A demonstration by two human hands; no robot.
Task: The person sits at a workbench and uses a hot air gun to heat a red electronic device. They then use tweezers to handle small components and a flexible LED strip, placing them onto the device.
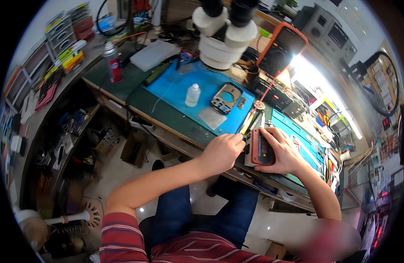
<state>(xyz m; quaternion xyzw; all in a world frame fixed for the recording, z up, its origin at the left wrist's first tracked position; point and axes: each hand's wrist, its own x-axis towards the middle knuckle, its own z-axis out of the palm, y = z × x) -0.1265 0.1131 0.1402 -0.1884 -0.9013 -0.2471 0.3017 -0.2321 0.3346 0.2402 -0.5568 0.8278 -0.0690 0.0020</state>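
My right hand point(276, 153) grips an orange-and-black device point(260, 148) with a pale base near the bench's front edge. Beside it on the left, my left hand point(224, 151) is closed; its fingertips are at a thin yellow item point(247, 123), and whether they hold it is unclear. A pale thin tool point(262, 119) lies just above the device. On the blue mat point(167, 90) are a white bottle point(193, 95), an opened electronic device point(226, 97) and a clear square sheet point(213, 117).
A microscope point(221, 39) stands at the back, with a multimeter point(281, 48) to its right. A spray can point(112, 61) and plastic box point(154, 55) sit back left. A second blue mat point(289, 125) is at right. Cluttered shelving point(62, 92) lines the left; a fan point(35, 225) is low left.
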